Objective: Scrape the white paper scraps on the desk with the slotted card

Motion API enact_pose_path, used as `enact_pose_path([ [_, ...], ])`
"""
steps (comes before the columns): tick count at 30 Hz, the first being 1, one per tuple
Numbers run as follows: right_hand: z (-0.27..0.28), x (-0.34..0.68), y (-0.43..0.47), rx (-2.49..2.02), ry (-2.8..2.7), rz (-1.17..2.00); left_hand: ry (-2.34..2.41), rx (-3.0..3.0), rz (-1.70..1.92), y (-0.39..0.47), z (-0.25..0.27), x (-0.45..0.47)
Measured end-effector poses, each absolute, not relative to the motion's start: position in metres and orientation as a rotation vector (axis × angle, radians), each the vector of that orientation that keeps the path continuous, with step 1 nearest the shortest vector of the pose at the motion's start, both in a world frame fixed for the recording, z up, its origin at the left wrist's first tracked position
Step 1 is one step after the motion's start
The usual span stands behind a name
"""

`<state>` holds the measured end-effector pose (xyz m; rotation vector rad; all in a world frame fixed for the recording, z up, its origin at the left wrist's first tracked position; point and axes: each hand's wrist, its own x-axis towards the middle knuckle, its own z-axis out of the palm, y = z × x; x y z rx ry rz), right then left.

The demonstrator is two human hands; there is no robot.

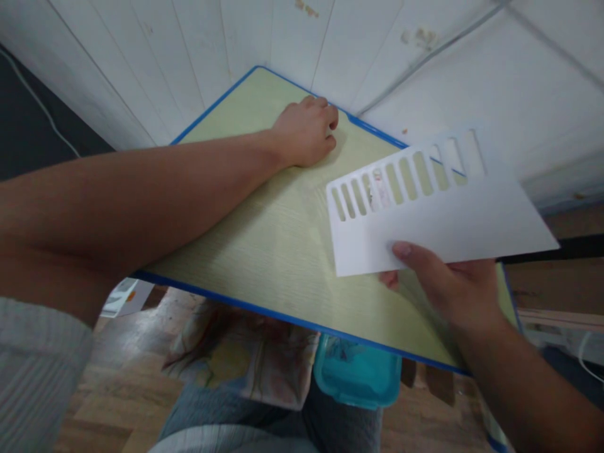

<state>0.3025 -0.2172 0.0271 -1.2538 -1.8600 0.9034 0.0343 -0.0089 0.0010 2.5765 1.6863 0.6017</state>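
Observation:
My right hand (453,283) grips a flat white wallpaper smoother (434,229) by its lower edge, thumb on top. A row of long rounded slots runs along the smoother's upper side, and it is held tilted above the right part of a pale yellow-green tabletop (264,233) with blue edging. Near the far edge of that tabletop lies my left hand (309,129), its fingers curled in and the thumb close to the index finger. Whatever may be between those fingers is hidden. Through the slots shows a small pinkish printed mark (380,189).
White panelled wall (245,38) stands behind the table, with a grey cable (425,63) running down it. Below the near edge are a patterned cushion (245,352), a turquoise plastic container (358,371) and my legs. Wooden flooring (123,377) spreads underneath.

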Motion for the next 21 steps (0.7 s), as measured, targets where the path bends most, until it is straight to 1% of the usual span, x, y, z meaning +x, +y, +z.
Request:
enact_pose_path([
  [12,0.035,0.264,-0.236,-1.223,-2.042,1.1,1.648,2.532,0.599,-0.015,0.007,0.035],
  [17,0.037,0.258,-0.235,-1.215,-2.029,1.243,1.624,2.531,0.653,-0.011,0.003,0.035],
  [21,0.038,0.257,-0.238,-1.206,-1.993,1.248,1.611,2.527,0.672,-0.007,0.0,0.036],
])
